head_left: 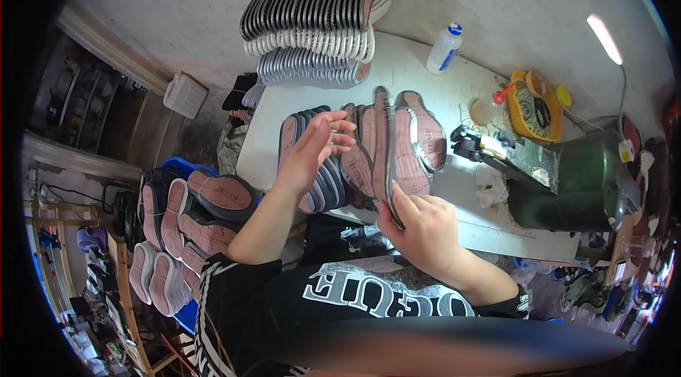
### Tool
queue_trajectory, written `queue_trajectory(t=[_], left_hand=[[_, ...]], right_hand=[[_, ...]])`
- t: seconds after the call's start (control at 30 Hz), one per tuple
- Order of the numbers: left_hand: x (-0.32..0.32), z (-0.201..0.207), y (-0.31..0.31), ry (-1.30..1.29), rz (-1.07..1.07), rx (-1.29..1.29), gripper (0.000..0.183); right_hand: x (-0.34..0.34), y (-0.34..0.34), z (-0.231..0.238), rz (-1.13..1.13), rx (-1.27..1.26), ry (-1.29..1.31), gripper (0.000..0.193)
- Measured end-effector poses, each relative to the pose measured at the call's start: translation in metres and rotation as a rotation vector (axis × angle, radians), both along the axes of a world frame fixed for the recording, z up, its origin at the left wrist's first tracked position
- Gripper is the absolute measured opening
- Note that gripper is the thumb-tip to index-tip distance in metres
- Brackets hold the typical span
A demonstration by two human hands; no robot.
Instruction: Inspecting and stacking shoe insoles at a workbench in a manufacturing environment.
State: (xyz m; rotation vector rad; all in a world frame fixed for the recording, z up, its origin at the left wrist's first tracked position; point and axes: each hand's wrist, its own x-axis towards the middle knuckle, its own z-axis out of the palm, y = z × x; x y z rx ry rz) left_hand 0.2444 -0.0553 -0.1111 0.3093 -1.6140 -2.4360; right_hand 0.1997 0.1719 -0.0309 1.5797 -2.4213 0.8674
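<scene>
My right hand [423, 229] grips a shoe sole [384, 139] by its near end, holding it on edge above the table. The sole has a dark rim and a pinkish face. To its left my left hand [320, 150] is raised, fingers apart and holding nothing. Beneath and beyond my hands lie loose pinkish soles [413, 177] with white or dark rims, some overlapping. A packed row of dark and grey-blue soles [330, 189] stands on edge under my left hand, partly hidden by it.
Tied stacks of black, white and silver soles [312, 4] rise at the back of the white table [397, 58]. A white bottle [445, 49], a yellow basket [528, 125] and a green machine [571, 185] stand to the right. More soles fill a blue bin [186, 317] at left.
</scene>
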Motion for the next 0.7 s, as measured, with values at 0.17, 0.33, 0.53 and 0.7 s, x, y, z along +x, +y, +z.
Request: queue_trajectory(t=[0.17, 0.33, 0.53, 0.7], left_hand=[[0.010, 0.051, 0.046, 0.365, -0.024, 0.027, 0.082], [-0.015, 0.053, 0.062, 0.594, -0.170, 0.400, 0.088], [-0.031, 0.059, 0.072, 0.571, -0.218, 0.424, 0.088], [-0.038, 0.053, 0.075, 0.527, -0.188, 0.355, 0.087]], right_hand=[[0.018, -0.021, 0.005, 0.131, 0.175, 0.023, 0.063], [0.016, -0.013, 0.013, 0.192, 0.148, -0.168, 0.081], [0.011, -0.004, 0.008, 0.144, 0.093, -0.204, 0.084], [0.005, 0.000, 0.004, 0.142, 0.072, -0.268, 0.087]])
